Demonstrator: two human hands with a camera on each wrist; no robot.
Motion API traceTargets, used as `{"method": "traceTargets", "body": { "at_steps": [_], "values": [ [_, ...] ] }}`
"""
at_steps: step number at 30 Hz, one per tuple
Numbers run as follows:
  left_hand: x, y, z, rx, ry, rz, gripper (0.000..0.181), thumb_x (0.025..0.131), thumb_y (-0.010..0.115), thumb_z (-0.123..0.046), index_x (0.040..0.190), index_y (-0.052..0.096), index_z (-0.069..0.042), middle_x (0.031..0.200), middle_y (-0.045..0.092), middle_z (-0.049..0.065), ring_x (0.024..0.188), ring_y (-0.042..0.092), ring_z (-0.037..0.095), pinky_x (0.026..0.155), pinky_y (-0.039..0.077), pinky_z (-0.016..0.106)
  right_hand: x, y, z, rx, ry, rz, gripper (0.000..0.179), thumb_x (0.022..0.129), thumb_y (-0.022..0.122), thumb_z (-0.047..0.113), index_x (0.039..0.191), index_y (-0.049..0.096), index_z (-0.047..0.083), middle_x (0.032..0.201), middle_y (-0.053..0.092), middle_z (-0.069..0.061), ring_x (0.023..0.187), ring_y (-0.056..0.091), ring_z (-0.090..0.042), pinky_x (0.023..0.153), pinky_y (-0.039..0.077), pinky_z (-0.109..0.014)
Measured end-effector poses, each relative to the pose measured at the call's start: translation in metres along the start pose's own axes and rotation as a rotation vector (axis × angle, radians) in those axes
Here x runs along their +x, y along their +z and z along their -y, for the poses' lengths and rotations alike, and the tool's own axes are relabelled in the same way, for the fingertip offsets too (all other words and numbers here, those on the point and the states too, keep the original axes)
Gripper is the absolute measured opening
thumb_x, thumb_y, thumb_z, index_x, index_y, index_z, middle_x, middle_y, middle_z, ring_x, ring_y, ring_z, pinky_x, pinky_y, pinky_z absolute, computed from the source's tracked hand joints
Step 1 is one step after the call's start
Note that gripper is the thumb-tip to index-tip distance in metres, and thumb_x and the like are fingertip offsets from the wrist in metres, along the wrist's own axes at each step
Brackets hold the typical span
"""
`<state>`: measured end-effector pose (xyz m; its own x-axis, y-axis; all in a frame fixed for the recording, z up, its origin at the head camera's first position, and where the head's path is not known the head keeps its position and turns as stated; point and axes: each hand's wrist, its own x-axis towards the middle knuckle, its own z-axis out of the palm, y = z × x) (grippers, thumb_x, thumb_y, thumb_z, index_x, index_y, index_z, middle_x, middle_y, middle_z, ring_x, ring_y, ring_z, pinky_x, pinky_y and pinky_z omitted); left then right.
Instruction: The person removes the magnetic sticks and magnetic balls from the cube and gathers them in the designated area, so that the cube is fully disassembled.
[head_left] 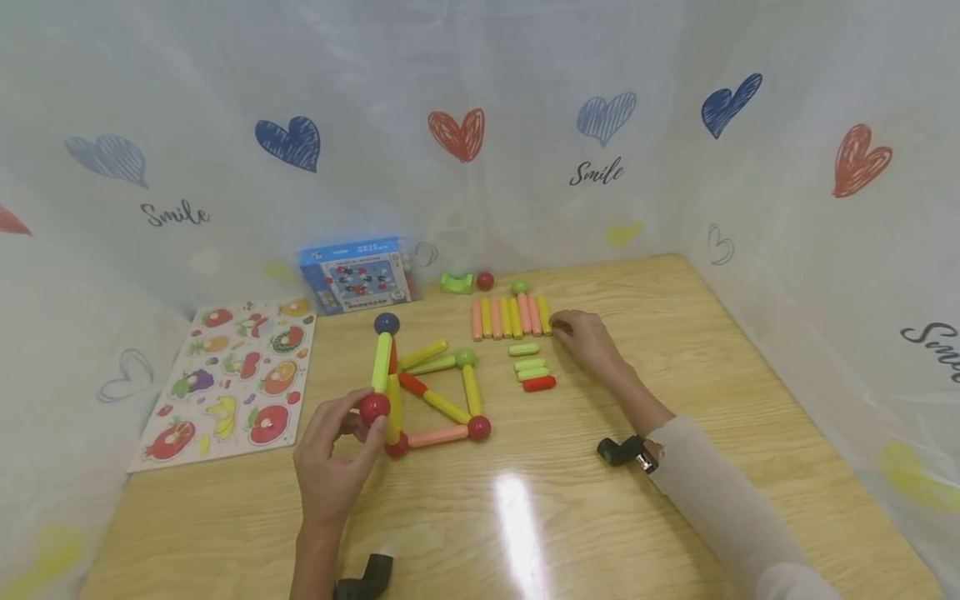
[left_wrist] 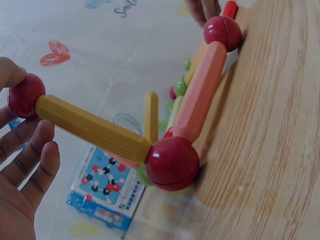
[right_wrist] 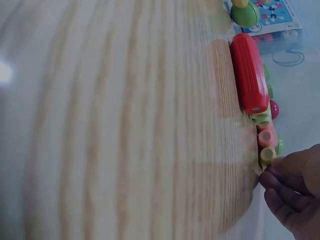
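My left hand pinches a red ball at the top of a yellow stick. That stick rises from a lower red ball at a corner of a frame of magnetic sticks and balls. From the held ball a light green stick runs back to a blue ball. A pink stick joins the lower ball to another red ball. Thumb and fingertips of my right hand pinch the end of the rightmost yellow stick in a row of pink and yellow sticks.
Short light green sticks and a red stick lie before the row. Behind it are a green ball, a red ball and a green curved piece. A blue box and a fruit puzzle board occupy the left.
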<state>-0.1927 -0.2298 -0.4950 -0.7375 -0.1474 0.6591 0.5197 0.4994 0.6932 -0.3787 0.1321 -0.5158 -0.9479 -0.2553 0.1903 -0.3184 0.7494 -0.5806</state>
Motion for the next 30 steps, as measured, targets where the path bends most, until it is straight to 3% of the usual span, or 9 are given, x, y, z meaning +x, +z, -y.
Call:
{"method": "traceTargets", "body": {
  "at_steps": [3, 7, 13, 16, 20, 23, 30],
  "values": [
    [0.000, 0.000, 0.002, 0.010, 0.002, 0.002, 0.051, 0.074, 0.079, 0.010, 0.122, 0.069, -0.004, 0.104, 0.066, 0.008, 0.078, 0.058, 0.012, 0.073, 0.050, 0.012, -0.003, -0.001, 0.007, -0.015, -0.028, 0.002, 0.021, 0.097, 0.064, 0.004, 0.114, 0.070, -0.005, 0.111, 0.070, -0.019, 0.103, 0.066, -0.032, 0.087, 0.056, -0.044],
    [0.000, -0.001, 0.004, 0.012, 0.011, 0.011, 0.051, 0.074, 0.080, 0.010, 0.122, 0.069, -0.004, 0.104, 0.066, 0.008, 0.078, 0.059, 0.012, 0.073, 0.050, 0.012, -0.005, -0.001, 0.036, 0.013, -0.083, 0.013, 0.021, 0.098, 0.064, 0.010, 0.113, 0.071, -0.002, 0.106, 0.070, -0.013, 0.098, 0.066, -0.028, 0.085, 0.056, -0.042],
    [0.000, -0.002, 0.003, 0.008, 0.005, 0.006, 0.051, 0.075, 0.080, 0.008, 0.123, 0.069, -0.006, 0.105, 0.066, 0.006, 0.079, 0.059, 0.011, 0.073, 0.050, 0.012, 0.003, 0.022, 0.089, 0.081, -0.284, 0.159, 0.028, 0.099, 0.063, 0.015, 0.122, 0.067, -0.001, 0.111, 0.069, -0.010, 0.102, 0.065, -0.023, 0.089, 0.054, -0.037],
    [-0.001, 0.001, 0.001, 0.004, -0.004, 0.011, 0.050, 0.075, 0.079, 0.010, 0.122, 0.069, -0.004, 0.104, 0.066, 0.007, 0.078, 0.059, 0.012, 0.072, 0.050, 0.012, 0.011, 0.041, 0.107, 0.093, -0.285, 0.230, 0.034, 0.100, 0.063, 0.016, 0.129, 0.063, -0.001, 0.118, 0.067, -0.013, 0.107, 0.063, -0.025, 0.092, 0.053, -0.037],
    [-0.001, 0.004, -0.004, -0.005, 0.006, 0.006, 0.047, 0.074, 0.077, 0.014, 0.119, 0.068, 0.002, 0.100, 0.065, 0.012, 0.075, 0.058, 0.017, 0.071, 0.051, 0.014, 0.021, 0.063, 0.119, 0.085, -0.262, 0.281, 0.036, 0.099, 0.065, 0.017, 0.131, 0.062, 0.001, 0.117, 0.067, -0.011, 0.106, 0.063, -0.023, 0.090, 0.054, -0.034],
    [-0.001, 0.004, -0.006, -0.005, 0.020, -0.005, 0.046, 0.073, 0.077, 0.014, 0.117, 0.068, 0.003, 0.098, 0.065, 0.013, 0.074, 0.058, 0.018, 0.069, 0.051, 0.014, 0.025, 0.073, 0.125, 0.080, -0.297, 0.288, 0.031, 0.097, 0.067, 0.016, 0.125, 0.066, 0.003, 0.109, 0.069, -0.008, 0.098, 0.063, -0.019, 0.084, 0.053, -0.029],
    [0.000, -0.002, -0.002, 0.002, 0.003, 0.008, 0.050, 0.076, 0.080, 0.007, 0.122, 0.069, -0.007, 0.104, 0.066, 0.004, 0.078, 0.059, 0.012, 0.072, 0.051, 0.013, 0.024, 0.067, 0.137, 0.030, -0.508, 0.298, 0.020, 0.093, 0.072, 0.012, 0.111, 0.075, 0.005, 0.096, 0.067, -0.004, 0.084, 0.058, -0.014, 0.073, 0.049, -0.021]
  ]
}}
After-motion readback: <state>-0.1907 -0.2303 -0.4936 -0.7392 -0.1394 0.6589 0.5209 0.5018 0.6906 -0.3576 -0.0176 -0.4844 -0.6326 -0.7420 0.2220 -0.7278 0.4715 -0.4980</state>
